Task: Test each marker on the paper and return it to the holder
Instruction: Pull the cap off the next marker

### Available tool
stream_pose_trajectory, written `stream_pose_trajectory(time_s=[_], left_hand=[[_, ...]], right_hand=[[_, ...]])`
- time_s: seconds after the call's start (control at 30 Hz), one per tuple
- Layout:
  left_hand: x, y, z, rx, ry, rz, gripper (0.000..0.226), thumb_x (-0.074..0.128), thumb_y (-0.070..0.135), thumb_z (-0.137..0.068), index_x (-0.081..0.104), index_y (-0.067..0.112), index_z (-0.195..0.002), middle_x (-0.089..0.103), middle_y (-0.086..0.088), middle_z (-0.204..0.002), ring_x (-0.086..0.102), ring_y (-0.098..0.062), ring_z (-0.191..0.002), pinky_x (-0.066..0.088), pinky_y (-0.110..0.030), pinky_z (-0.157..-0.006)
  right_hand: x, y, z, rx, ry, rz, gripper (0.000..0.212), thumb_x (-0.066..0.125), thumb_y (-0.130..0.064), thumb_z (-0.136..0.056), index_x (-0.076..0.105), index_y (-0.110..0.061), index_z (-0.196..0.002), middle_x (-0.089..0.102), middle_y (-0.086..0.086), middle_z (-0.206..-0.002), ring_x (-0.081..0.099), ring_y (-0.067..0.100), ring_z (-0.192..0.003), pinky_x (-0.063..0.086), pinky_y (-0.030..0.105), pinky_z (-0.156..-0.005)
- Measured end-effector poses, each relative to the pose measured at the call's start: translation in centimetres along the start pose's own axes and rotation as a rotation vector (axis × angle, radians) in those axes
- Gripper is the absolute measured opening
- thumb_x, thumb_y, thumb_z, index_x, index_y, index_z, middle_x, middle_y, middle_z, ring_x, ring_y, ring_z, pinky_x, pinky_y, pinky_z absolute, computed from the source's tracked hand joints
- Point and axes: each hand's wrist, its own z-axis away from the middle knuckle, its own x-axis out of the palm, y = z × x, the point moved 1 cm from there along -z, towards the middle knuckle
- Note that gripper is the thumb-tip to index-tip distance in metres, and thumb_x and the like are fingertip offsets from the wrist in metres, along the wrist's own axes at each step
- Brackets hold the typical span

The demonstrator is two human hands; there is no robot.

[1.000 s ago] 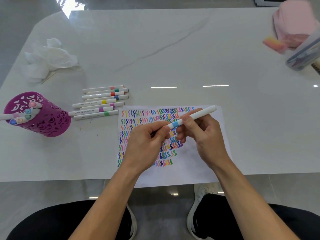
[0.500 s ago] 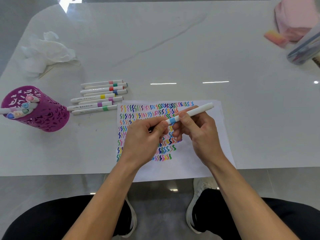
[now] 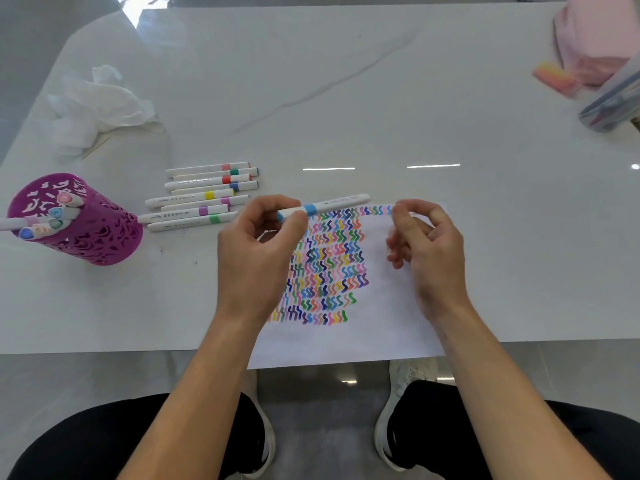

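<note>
Left hand point(image 3: 256, 251) pinches blue-banded marker point(image 3: 332, 205), level above top edge of paper point(image 3: 381, 323). Right hand point(image 3: 429, 251) loose, fingers half-curled, holding nothing. Likely step: return (test seemingly done). Next: carry marker left, drop into purple holder point(image 3: 104, 237).

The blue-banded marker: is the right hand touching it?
Apart. The head view shows a gap between the right hand and the blue-banded marker, held by the left hand.
</note>
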Motion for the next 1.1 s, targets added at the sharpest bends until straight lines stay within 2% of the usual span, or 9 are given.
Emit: stream_pose_trajectory(time_s=[0.07, 0.17, 0.3, 0.4, 0.5, 0.63, 0.8, 0.93, 1.1], left_hand=[[-0.4, 0.3, -0.2, 0.037, 0.046, 0.049, 0.012, 0.070, 0.014, -0.086, 0.073, 0.023, -0.094, 0.070, 0.004, -0.089, 0.066, -0.013, -0.081, 0.056, -0.023, -0.073], [-1.2, 0.9, -0.3, 0.093, 0.130, 0.098, 0.019, 0.069, 0.005, -0.087, 0.072, 0.022, -0.093, 0.072, 0.007, -0.093, 0.068, -0.009, -0.088, 0.052, -0.018, -0.076], [-3.1, 1.9, -0.6, 0.185, 0.254, 0.134, 0.009, 0.069, 0.013, -0.093, 0.072, 0.017, -0.100, 0.075, 0.005, -0.100, 0.071, -0.016, -0.099, 0.055, -0.023, -0.080], [-4.9, 3.0, -0.9, 0.250, 0.362, 0.109, 0.014, 0.065, 0.016, -0.096, 0.071, 0.024, -0.105, 0.075, 0.007, -0.104, 0.070, -0.016, -0.105, 0.057, -0.031, -0.087], [-6.7, 4.0, -1.1, 0.317, 0.474, 0.092, 0.022, 0.063, 0.015, -0.098, 0.069, 0.022, -0.118, 0.074, 0.002, -0.111, 0.069, -0.015, -0.111, 0.055, -0.025, -0.089], [-8.7, 4.8, -1.2, 0.446, 0.595, -0.092, 0.028, 0.060, 0.019, -0.101, 0.064, 0.019, -0.128, 0.067, 0.005, -0.114, 0.065, -0.013, -0.114, 0.052, -0.017, -0.089], [-11.3, 4.9, -1.7, 0.553, 0.639, -0.241, 0.028, 0.061, 0.021, -0.101, 0.066, 0.013, -0.128, 0.065, -0.002, -0.113, 0.066, -0.017, -0.110, 0.053, -0.025, -0.088], [-12.8, 4.6, -2.3, 0.554, 0.677, -0.358, 0.029, 0.062, 0.021, -0.101, 0.068, 0.012, -0.127, 0.063, 0.003, -0.111, 0.066, -0.014, -0.108, 0.052, -0.022, -0.089], [-13.4, 3.9, -2.5, 0.501, 0.643, -0.455, 0.033, 0.063, 0.016, -0.097, 0.067, 0.015, -0.130, 0.058, 0.011, -0.109, 0.064, -0.010, -0.105, 0.056, -0.034, -0.092]], right_hand=[[-0.2, 0.0, -0.4, -0.011, 0.052, 0.003, 0.011, 0.065, -0.030, -0.097, 0.068, -0.021, -0.104, 0.065, 0.001, -0.064, 0.056, 0.016, -0.054, 0.046, 0.025, -0.049], [-0.4, 0.1, -0.5, -0.024, 0.099, 0.024, 0.010, 0.061, -0.025, -0.098, 0.068, -0.021, -0.104, 0.065, 0.000, -0.064, 0.055, 0.016, -0.054, 0.045, 0.024, -0.048], [-0.5, 0.4, -0.3, -0.024, 0.116, 0.044, 0.009, 0.061, -0.023, -0.097, 0.069, -0.024, -0.101, 0.065, -0.001, -0.064, 0.055, 0.016, -0.054, 0.045, 0.023, -0.049], [-0.4, 0.6, -0.2, -0.041, 0.107, 0.073, 0.009, 0.061, -0.023, -0.097, 0.069, -0.026, -0.100, 0.066, -0.001, -0.064, 0.055, 0.014, -0.053, 0.045, 0.021, -0.049], [-0.4, 0.7, -0.2, -0.053, 0.102, 0.084, 0.010, 0.061, -0.023, -0.097, 0.070, -0.029, -0.098, 0.066, 0.000, -0.064, 0.054, 0.014, -0.052, 0.045, 0.021, -0.048], [-0.4, 0.8, -0.2, -0.060, 0.106, 0.106, 0.012, 0.061, -0.022, -0.097, 0.070, -0.031, -0.098, 0.067, 0.000, -0.064, 0.055, 0.014, -0.053, 0.045, 0.020, -0.049], [-0.2, 0.8, -0.2, -0.071, 0.098, 0.131, 0.012, 0.060, -0.023, -0.098, 0.069, -0.031, -0.099, 0.067, 0.000, -0.064, 0.055, 0.014, -0.053, 0.046, 0.019, -0.049], [-0.2, 0.9, -0.1, -0.091, 0.089, 0.168, 0.012, 0.060, -0.024, -0.098, 0.068, -0.032, -0.099, 0.068, 0.001, -0.066, 0.056, 0.013, -0.053, 0.046, 0.017, -0.050], [-0.2, 1.0, -0.1, -0.097, 0.086, 0.169, 0.012, 0.060, -0.023, -0.098, 0.068, -0.032, -0.099, 0.067, 0.000, -0.065, 0.055, 0.012, -0.053, 0.046, 0.017, -0.050]])
